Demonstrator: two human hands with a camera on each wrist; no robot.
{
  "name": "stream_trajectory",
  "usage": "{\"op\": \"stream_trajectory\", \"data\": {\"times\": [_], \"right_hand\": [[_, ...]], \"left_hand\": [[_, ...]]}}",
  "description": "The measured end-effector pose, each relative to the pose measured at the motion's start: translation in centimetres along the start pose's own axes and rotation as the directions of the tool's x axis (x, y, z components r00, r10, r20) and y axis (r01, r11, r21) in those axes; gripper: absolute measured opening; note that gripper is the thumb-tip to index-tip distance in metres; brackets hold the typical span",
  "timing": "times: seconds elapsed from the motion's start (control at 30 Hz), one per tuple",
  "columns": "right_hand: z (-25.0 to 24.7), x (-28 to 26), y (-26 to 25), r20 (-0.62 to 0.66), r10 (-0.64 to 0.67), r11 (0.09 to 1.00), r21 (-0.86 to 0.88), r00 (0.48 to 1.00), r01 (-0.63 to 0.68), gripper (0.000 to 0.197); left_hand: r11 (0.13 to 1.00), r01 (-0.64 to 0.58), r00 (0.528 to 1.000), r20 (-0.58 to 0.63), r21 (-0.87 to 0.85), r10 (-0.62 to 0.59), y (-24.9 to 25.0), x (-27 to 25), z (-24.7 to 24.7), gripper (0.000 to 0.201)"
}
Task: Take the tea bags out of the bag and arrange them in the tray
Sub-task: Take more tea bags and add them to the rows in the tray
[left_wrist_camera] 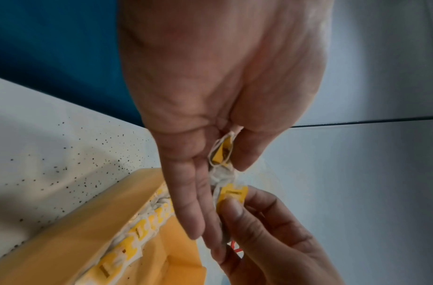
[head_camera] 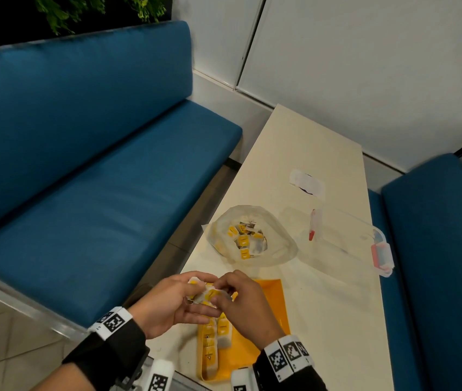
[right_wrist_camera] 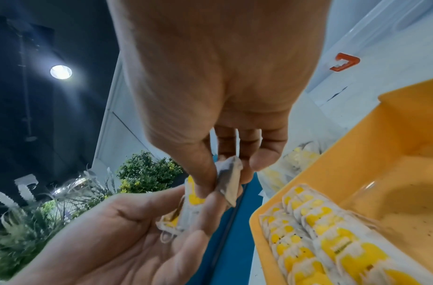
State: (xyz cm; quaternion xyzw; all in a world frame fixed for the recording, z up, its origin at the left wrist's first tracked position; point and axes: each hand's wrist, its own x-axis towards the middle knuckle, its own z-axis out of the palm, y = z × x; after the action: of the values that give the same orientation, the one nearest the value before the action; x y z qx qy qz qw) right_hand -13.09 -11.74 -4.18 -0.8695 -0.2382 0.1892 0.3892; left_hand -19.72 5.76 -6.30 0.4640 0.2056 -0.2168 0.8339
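While the left hand [head_camera: 167, 300] is cupping a small bunch of tea bags [head_camera: 204, 292] and the right hand [head_camera: 241, 300] is pinching one free above the tray's [head_camera: 274, 306] 10 o'clock corner, tangled strings are risking dragging neighbours out, spilling them beside the filled row [head_camera: 212, 342].

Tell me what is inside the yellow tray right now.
The yellow tray holds tea bags with yellow tags, lined up in overlapping rows along its left side. The right part shows bare. The left hand and right hand cover its far left corner.
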Motion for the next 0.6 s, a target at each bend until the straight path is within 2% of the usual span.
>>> {"op": "stream_trajectory", "data": {"times": [0.17, 0.3, 0.4, 0.47, 0.6], "right_hand": [[-0.7, -0.1, 0.1, -0.02, 0.12, 0.972, 0.208, 0.993, -0.113, 0.012], [-1.2, -0.3, 0.3, -0.035, 0.149, 0.922, 0.367, 0.988, -0.126, 0.013], [-1.4, -0.5, 0.2, -0.024, 0.181, 0.857, 0.495, 0.983, -0.146, 0.012], [-1.3, -0.3, 0.3, -0.021, 0.211, 0.833, 0.527, 0.977, -0.169, 0.012], [-1.2, 0.0, 0.8, -0.021, 0.253, 0.829, 0.52, 0.967, -0.205, 0.014]], "left_hand": [[0.98, -0.099, 0.995, -0.013, 0.174, 0.102, -0.5, 0.3, -0.2, 0.02], [0.941, -0.217, 0.975, 0.004, 0.26, 0.224, -0.8, 0.5, 0.2, 0.028], [0.901, -0.27, 0.953, -0.041, 0.34, 0.301, -0.9, 1.0, 0.5, 0.024], [0.862, -0.295, 0.932, -0.073, 0.412, 0.354, -1.0, 1.4, 0.6, 0.016], [0.825, -0.324, 0.917, -0.06, 0.463, 0.394, -0.9, 1.7, 0.8, 0.008]]}}
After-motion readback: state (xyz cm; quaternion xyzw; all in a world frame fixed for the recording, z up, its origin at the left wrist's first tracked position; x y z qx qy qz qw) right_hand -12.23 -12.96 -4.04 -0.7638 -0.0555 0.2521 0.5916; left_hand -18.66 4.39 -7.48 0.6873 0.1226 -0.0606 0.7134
